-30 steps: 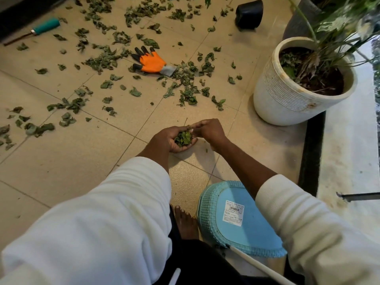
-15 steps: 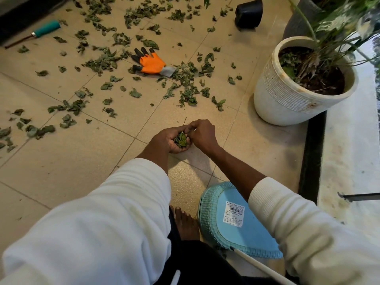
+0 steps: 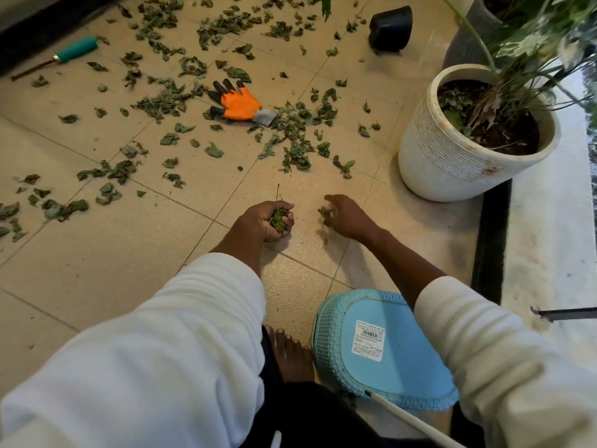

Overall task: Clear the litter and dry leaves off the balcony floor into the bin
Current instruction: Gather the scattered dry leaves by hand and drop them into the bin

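My hands have parted: my left hand [image 3: 269, 221] grips a wad of dry leaves [image 3: 277, 219], my right hand [image 3: 347, 216] is blurred, loosely curled around a few scraps. More litter covers the tiled balcony floor [image 3: 97, 253]; the blue bin [image 3: 384, 354] sits beside my foot.

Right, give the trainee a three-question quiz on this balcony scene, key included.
1. True or false: the left hand is closed on a clump of leaves.
2. Which lies among the scattered leaves: A) an orange glove B) a red brush C) a yellow cup?
3. Fill in: the teal-handled tool lies at the far ____ of the floor.

Key: 1 true; 2 A; 3 left.
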A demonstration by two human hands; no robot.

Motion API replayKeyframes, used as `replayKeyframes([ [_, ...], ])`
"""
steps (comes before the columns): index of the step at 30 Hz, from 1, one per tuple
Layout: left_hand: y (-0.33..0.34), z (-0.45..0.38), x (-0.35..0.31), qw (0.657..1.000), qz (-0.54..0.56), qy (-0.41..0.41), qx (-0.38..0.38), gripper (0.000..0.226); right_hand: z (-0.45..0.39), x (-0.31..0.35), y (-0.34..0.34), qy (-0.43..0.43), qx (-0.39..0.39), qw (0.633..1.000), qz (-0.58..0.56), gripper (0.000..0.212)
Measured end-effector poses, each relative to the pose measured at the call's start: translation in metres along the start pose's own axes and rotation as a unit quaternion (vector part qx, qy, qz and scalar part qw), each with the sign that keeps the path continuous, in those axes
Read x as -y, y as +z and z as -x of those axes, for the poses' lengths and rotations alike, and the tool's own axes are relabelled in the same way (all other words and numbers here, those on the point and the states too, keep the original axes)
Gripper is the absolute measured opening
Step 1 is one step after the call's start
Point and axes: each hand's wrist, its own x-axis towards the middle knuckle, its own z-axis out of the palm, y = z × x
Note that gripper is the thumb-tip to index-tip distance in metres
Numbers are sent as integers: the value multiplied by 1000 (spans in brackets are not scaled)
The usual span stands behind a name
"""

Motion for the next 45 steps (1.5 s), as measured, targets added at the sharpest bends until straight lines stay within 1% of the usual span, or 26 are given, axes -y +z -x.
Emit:
replayKeyframes([
  [2,-1,-3,0,1000,-8,3,-10,14,4,-4,13,-59,59,995,62,78],
  [3,-1,-4,0,1000,-10,3,-13,14,8,-4,18,-76,74,991,82,80],
  [4,-1,-5,0,1000,-11,4,-15,14,11,-5,23,-91,77,987,104,78],
  [5,-1,-6,1,1000,-11,3,-16,14,15,-6,28,-115,69,982,131,71],
  [7,0,-9,3,1000,-14,1,-18,15,21,-8,32,-172,36,967,184,51],
  [9,2,-11,4,1000,-21,-2,-17,15,27,-9,34,-193,4,959,210,35],
  [10,3,-13,4,1000,-26,-4,-16,14,28,-9,33,-194,-7,957,217,30],
  [13,5,-15,5,999,-41,-10,-14,15,32,-8,31,-187,-24,956,225,26],
  [16,6,-15,6,998,-56,-12,-2,14,31,-9,31,-172,-40,963,202,25],
  [18,8,-15,7,998,-59,-14,15,15,27,-15,28,-125,-57,980,147,23],
  [20,10,-13,8,998,-60,-18,28,14,20,-23,20,-42,-88,994,57,20],
  [22,11,-10,7,998,-62,-16,24,10,12,-30,10,50,-114,990,-71,15],
  [23,11,-9,7,998,-64,-15,19,8,10,-29,4,93,-119,972,-179,12],
  [24,10,-9,6,997,-68,-14,16,8,10,-25,-2,129,-110,937,-305,10],
  [25,9,-9,6,997,-71,-14,15,8,10,-19,-8,155,-94,895,-407,10],
  [26,8,-10,6,997,-73,-12,16,9,9,-13,-12,165,-76,861,-476,11],
  [28,8,-11,5,997,-73,-2,22,11,6,4,-14,156,-30,827,-540,14],
  [29,10,-11,6,997,-74,3,28,14,5,15,-13,147,-12,822,-551,14],
  [31,15,-10,8,996,-76,11,46,20,4,32,-8,128,4,828,-546,13],
  [32,16,-10,9,996,-76,14,53,22,3,37,-4,120,-1,835,-538,13],
  [34,17,-12,9,995,-75,18,60,23,2,43,1,97,-27,860,-500,12],
  [38,19,-14,7,995,-72,18,69,19,-5,42,6,73,-80,915,-388,2],
  [40,22,-15,6,995,-65,18,70,20,-9,42,6,66,-94,939,-325,5],
  [42,23,-19,4,996,-53,21,67,17,-13,41,-1,60,-71,952,-292,8],
  [44,24,-23,0,997,-33,31,62,14,-17,38,-11,72,-12,948,-311,9],
  [45,25,-25,-3,997,-25,39,58,14,-20,34,-16,73,4,944,-320,12],
])
